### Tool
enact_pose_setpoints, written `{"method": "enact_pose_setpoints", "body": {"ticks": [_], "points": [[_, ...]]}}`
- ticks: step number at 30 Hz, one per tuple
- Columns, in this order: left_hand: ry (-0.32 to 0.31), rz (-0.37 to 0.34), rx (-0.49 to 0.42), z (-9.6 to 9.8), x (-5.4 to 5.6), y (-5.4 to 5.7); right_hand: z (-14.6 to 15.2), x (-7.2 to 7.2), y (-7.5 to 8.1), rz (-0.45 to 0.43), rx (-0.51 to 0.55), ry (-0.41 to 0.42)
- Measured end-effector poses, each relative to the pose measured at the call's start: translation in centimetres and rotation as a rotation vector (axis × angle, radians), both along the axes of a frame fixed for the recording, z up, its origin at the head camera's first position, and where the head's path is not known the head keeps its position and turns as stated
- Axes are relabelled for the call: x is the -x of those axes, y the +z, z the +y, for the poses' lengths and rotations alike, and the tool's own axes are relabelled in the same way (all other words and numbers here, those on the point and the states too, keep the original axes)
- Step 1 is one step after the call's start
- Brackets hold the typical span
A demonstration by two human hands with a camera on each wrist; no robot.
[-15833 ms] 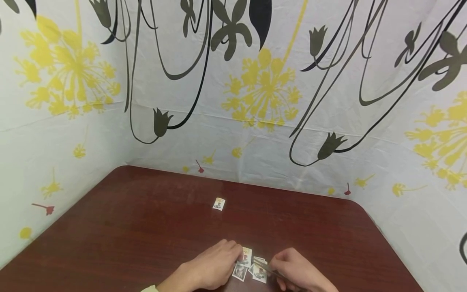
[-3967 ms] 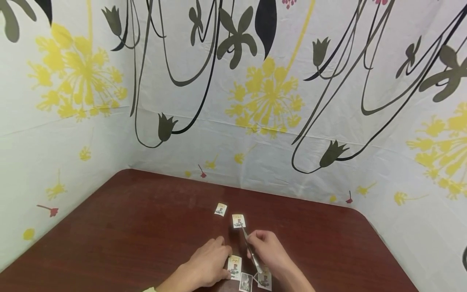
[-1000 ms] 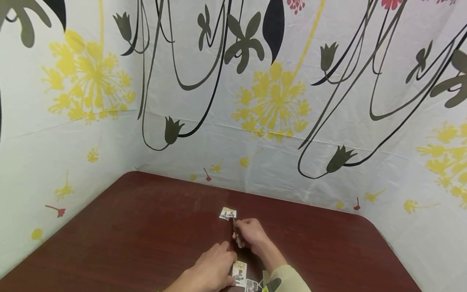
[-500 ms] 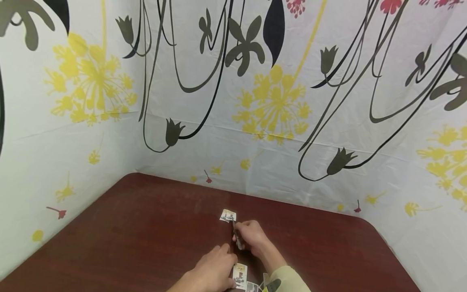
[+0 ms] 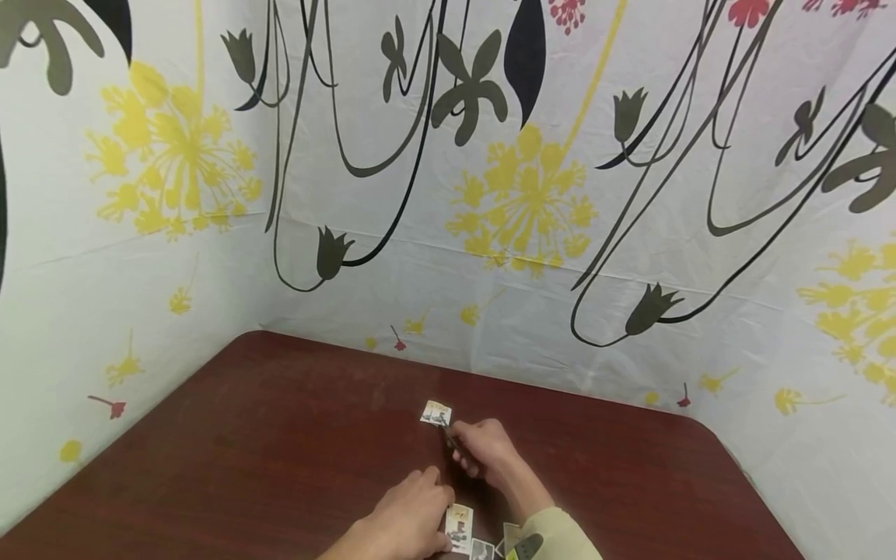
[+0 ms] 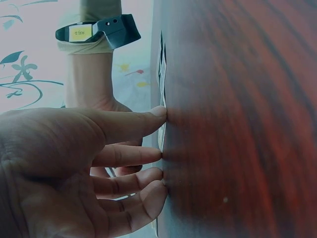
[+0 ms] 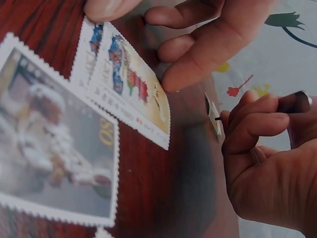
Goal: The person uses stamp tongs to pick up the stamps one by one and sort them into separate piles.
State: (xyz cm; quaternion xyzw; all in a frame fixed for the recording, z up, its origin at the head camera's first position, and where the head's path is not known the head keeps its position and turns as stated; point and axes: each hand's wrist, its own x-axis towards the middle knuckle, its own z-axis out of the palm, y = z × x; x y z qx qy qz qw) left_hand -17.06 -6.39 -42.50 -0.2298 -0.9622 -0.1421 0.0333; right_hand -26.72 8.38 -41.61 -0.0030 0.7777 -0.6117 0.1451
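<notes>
My right hand [image 5: 486, 447] pinches dark, slim tweezers [image 5: 455, 445], their tip at the lower edge of two overlapping postage stamps [image 5: 436, 411] far out on the table. Nearer me, my left hand [image 5: 409, 513] rests with its fingertips on the tabletop, fingers loosely bent. Its thumb [image 7: 104, 7] lies at the edge of a colourful stamp [image 7: 131, 82], which overlaps another. Beside that is a greyish stamp [image 7: 59, 139] with a figure on it. In the left wrist view the stamps [image 6: 162, 74] appear edge-on beyond the thumb.
The dark red wooden table [image 5: 301, 435] has rounded far corners and meets a white flower-printed cloth [image 5: 392, 299] behind and at the sides. A strap with a small camera [image 5: 528, 547] sits on the right wrist, overlapping the nearest stamps in the head view.
The tweezers have carried a stamp from the near group to the far one; in the last second it slid left, further over the other. The left hand has stayed by the near stamps.
</notes>
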Motion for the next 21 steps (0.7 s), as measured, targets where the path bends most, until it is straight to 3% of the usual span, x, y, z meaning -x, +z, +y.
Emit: {"method": "enact_pose_setpoints", "body": {"ticks": [10, 21], "points": [[-0.009, 0.030, -0.007, 0.0, -0.1, 0.1, 0.7, -0.5, 0.9, -0.006, -0.038, 0.008], [-0.030, -0.005, -0.038, -0.4, 0.0, 0.4, 2.2, -2.3, 1.6, 0.024, -0.051, 0.000]]}}
